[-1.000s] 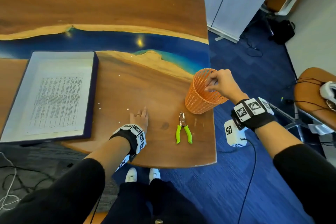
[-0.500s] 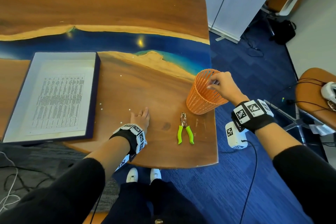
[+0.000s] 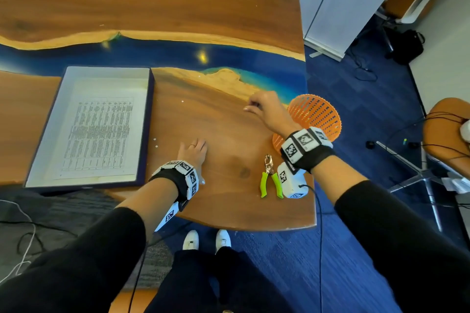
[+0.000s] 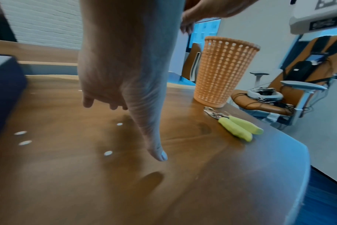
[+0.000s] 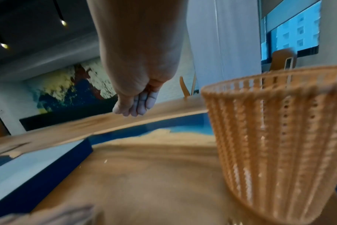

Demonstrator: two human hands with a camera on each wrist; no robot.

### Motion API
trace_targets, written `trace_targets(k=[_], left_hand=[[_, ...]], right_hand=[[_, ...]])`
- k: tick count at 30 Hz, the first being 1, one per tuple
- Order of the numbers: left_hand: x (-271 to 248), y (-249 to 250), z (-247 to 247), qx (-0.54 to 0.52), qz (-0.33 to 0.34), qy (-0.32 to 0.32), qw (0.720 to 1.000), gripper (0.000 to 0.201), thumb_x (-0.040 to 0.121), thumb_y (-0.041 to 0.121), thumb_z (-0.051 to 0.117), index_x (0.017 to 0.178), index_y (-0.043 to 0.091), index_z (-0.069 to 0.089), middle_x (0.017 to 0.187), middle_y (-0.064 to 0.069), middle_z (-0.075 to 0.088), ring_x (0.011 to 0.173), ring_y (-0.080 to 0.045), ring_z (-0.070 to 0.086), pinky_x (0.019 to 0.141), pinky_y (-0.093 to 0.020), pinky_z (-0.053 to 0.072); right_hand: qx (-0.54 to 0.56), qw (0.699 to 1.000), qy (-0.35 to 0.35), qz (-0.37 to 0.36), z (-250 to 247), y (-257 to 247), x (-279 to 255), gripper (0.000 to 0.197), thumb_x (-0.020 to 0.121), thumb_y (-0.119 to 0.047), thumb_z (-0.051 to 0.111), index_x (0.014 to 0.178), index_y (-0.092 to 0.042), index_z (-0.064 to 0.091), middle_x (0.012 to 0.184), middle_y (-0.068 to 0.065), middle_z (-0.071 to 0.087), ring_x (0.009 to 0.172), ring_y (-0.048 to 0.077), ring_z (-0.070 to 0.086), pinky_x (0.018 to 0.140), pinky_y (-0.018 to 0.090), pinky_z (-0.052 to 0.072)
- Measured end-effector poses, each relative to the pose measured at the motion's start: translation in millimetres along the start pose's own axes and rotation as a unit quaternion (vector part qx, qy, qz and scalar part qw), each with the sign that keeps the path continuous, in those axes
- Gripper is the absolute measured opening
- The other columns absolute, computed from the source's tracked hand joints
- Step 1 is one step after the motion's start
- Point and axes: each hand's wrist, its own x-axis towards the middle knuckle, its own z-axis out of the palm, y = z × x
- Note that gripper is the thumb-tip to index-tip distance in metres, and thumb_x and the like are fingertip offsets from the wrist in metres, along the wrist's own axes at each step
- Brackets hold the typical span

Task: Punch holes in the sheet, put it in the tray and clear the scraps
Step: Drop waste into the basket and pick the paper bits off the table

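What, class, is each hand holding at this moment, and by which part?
The left hand holds nothing; it lies flat on the table. The right hand hovers with curled fingers; whether they pinch a paper scrap cannot be told.

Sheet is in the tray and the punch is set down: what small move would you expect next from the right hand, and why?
Probably the right hand reaches on toward the white paper dot and pinches it up for the orange basket. The hand is out over the table, and several scraps lie near the tray.
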Motion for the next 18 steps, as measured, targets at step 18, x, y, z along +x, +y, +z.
trace_targets(k=[18], left_hand=[[-4.3,-60.1,52.2,-0.065,-0.021,0.032,0.997,0.135,0.062,0.052,0.082,0.152,0.006,-0.008,0.161,-0.004,-0.013,0.150,-0.022,-0.005,0.118,-0.050,0.013]], right_hand=[[0.045,0.987,-0.090,0.122,188.6,-40.0,15.2,0.017,0.086,-0.007,0.060,0.099,-0.003,0.069,0.101,0.017,0.068,0.093,0.032,0.063,0.081,0.037,0.049]])
